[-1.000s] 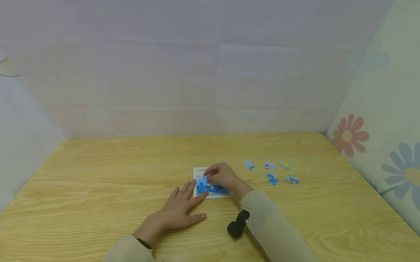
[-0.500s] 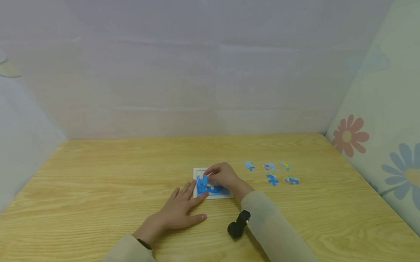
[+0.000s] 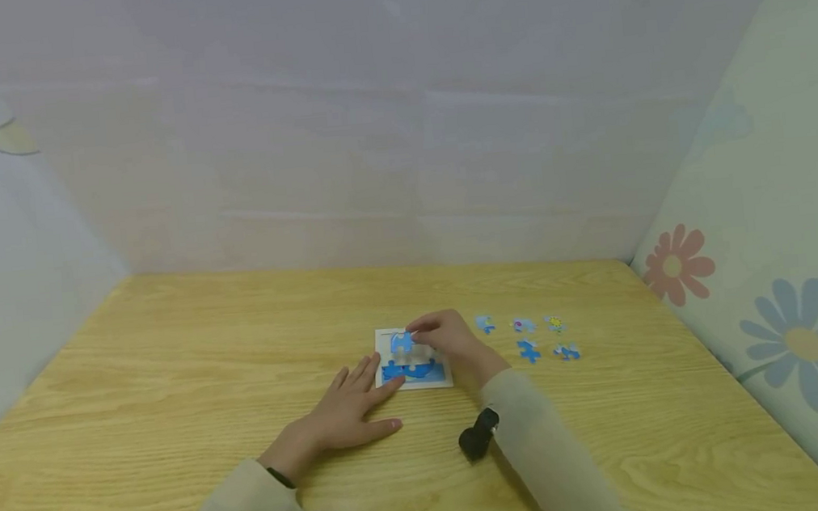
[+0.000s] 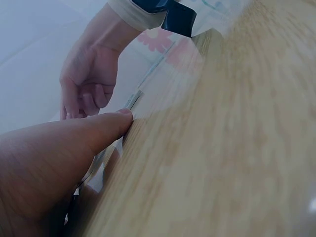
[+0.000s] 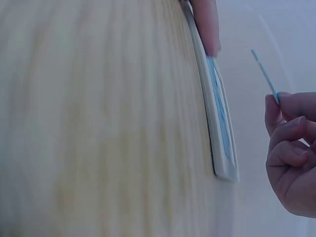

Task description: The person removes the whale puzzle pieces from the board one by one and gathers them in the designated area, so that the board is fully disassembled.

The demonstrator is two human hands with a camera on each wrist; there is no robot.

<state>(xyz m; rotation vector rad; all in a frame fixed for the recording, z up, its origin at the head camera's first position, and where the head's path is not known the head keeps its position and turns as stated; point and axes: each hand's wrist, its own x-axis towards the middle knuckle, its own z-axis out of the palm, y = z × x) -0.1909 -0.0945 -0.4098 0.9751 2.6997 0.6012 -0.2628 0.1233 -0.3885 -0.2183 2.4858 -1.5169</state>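
My right hand (image 3: 453,341) pinches a blue puzzle piece (image 3: 401,342) between thumb and fingertips, over the upper part of a white-rimmed puzzle tray (image 3: 445,383). Seen edge-on in the right wrist view, the thin piece (image 5: 265,76) is raised clear of the tray (image 5: 210,108). Blue pieces (image 3: 422,371) line the tray's lower row, and pale backing shows above them. With fingers spread and straight, my left hand (image 3: 345,411) lies on the table, its fingertips at the tray's left side and lower edge.
Right of the tray, several loose puzzle pieces lie on the wooden table (image 3: 205,346): a pale blue one (image 3: 485,324), one with a yellow flower (image 3: 555,323) and a plain blue one (image 3: 528,350) among them. Fabric walls (image 3: 401,167) enclose the table's back and sides.
The right hand has lifted the blue puzzle piece off the tray's left part and moved slightly up and right, baring pale backing there. The left hand stays in place.
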